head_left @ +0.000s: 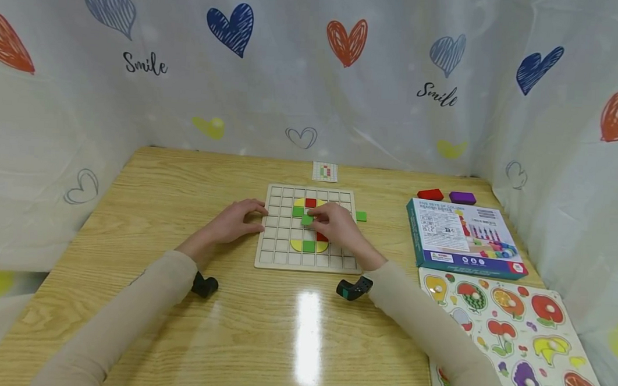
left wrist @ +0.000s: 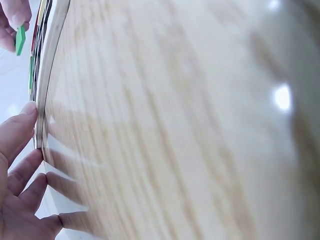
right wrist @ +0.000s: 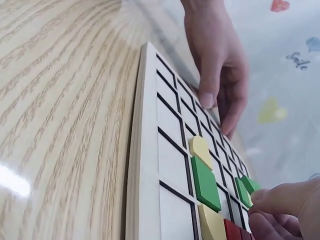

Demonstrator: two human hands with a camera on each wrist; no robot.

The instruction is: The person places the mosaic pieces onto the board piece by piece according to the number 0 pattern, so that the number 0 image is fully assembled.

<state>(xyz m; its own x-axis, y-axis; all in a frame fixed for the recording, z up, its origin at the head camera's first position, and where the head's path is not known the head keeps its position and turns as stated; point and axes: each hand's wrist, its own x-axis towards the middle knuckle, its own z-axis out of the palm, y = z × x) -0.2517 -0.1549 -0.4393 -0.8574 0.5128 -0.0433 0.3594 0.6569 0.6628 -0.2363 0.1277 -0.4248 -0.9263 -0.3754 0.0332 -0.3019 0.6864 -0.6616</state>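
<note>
A pale wooden grid board (head_left: 267, 256) lies at mid table. On it sit a red square tile (head_left: 311, 203), a green square tile (head_left: 309, 246), yellow rounded-corner tiles (head_left: 296, 246) and a few others, partly hidden by my right hand. My right hand (head_left: 337, 226) pinches another green square tile (left wrist: 20, 40) between thumb and fingers, close over the board's middle. My left hand (head_left: 234, 219) rests at the board's left edge, fingers spread, thumb and fingertips touching its side. One more green tile (head_left: 361, 216) lies at the board's right edge.
Behind the board lies a small pattern card (head_left: 324, 171). To the right stand a flat toy box (head_left: 442, 257), a red block (head_left: 431, 194) and a purple block (head_left: 462, 198). A fruit puzzle board (head_left: 533, 321) is at front right, partly under my right forearm.
</note>
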